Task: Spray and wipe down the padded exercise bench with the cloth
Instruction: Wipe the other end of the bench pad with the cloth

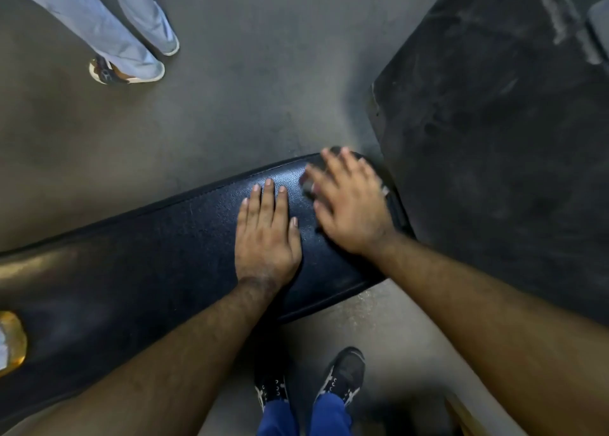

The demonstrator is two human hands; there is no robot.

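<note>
The black padded bench (171, 244) runs from the lower left to the centre right. My left hand (267, 234) lies flat on the padding with fingers together and holds nothing. My right hand (349, 201) is blurred by motion and presses down near the bench's right end. A dark grey cloth (308, 187) lies under it, with only small bits showing by the thumb and past the fingertips. No spray bottle is clearly recognisable. A shiny yellowish object (11, 341) sits on the bench at the left edge of view; I cannot tell what it is.
Another person's legs and shoes (131, 63) stand on the grey floor at the upper left. A black rubber mat (494, 139) with white scuffs lies right of the bench end. My own dark shoes (342, 379) are below the bench.
</note>
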